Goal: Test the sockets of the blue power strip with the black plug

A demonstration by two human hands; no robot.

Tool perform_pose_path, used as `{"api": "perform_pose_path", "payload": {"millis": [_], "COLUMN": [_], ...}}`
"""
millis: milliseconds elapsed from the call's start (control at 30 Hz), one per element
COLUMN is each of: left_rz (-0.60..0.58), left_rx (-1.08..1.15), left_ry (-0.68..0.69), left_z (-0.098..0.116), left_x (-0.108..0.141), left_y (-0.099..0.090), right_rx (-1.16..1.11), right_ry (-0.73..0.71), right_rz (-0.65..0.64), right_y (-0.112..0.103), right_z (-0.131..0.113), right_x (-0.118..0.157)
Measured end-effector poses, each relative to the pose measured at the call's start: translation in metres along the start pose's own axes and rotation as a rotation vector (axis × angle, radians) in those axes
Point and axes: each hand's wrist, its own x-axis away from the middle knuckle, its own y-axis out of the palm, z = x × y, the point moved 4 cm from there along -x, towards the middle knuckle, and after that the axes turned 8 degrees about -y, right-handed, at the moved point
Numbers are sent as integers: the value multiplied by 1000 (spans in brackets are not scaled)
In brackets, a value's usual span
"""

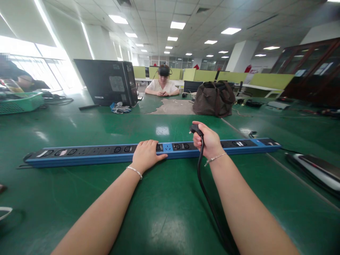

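We've got a long power strip [92, 151] lying across the green table [159, 198]: blue casing, black socket panels, one blue socket section [167, 147] near mid-length. Left hand [146, 153] lies over it, fingers on top, thumb at the near edge; we can't tell if it grips. Right hand [208, 140] grasps a black plug [195, 129], prongs to the left, its thick black cord [200, 177] hanging toward us. Containers: green basket [21, 104] far left (contents too blurry for us), brown bag [209, 101] beyond the strip, insides hidden. Pale label [117, 84] on the black computer tower [95, 81], white sticker [42, 153] on the strip; we can't read either.
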Motion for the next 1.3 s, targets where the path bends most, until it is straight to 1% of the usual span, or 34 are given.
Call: {"api": "perform_pose_path", "payload": {"millis": [133, 367, 433, 533, 633, 767, 867, 933, 1000, 1067, 1133, 1233, 1300], "left_rz": [22, 38, 36, 29, 12, 2, 16, 26, 31, 27, 16, 2, 6], "left_rx": [0, 1, 0, -2, 0, 3, -1, -4, -5, -7, -5, 6, 11], "left_ry": [20, 33, 31, 22, 8, 1, 13, 19, 24, 22, 11, 5, 12], "left_z": [0, 0, -1, 0, 1, 1, 1, 1, 1, 1, 1, 1, 1], "left_x": [1, 1, 0, 0, 0, 0, 1, 1, 1, 1, 0, 0, 0], "left_y": [-1, 1, 1, 0, 0, -1, -2, -2, -2, -1, -1, -1, -2], "right_rx": [79, 304, 366, 504, 611, 648, 656, 683, 732, 828, 1004, 1318, 1430], "right_ry": [43, 194, 210, 180, 144, 121, 142, 171, 182, 157, 77, -96, -175], "right_rz": [2, 58, 55, -1, -92, -173, -207, -167, -99, -47, -2, 87, 166], "right_y": [-11, -30, -37, -47, -55, -58, -58, -59, -63, -68, -73, -78, -77], "right_z": [-5, 11, 12, 9, 4, 2, 6, 9, 10, 9, 5, -3, -6], "right_x": [0, -1, 0, 1, 4, 5, 2, 1, -2, -5, -9, -9, -4]}}
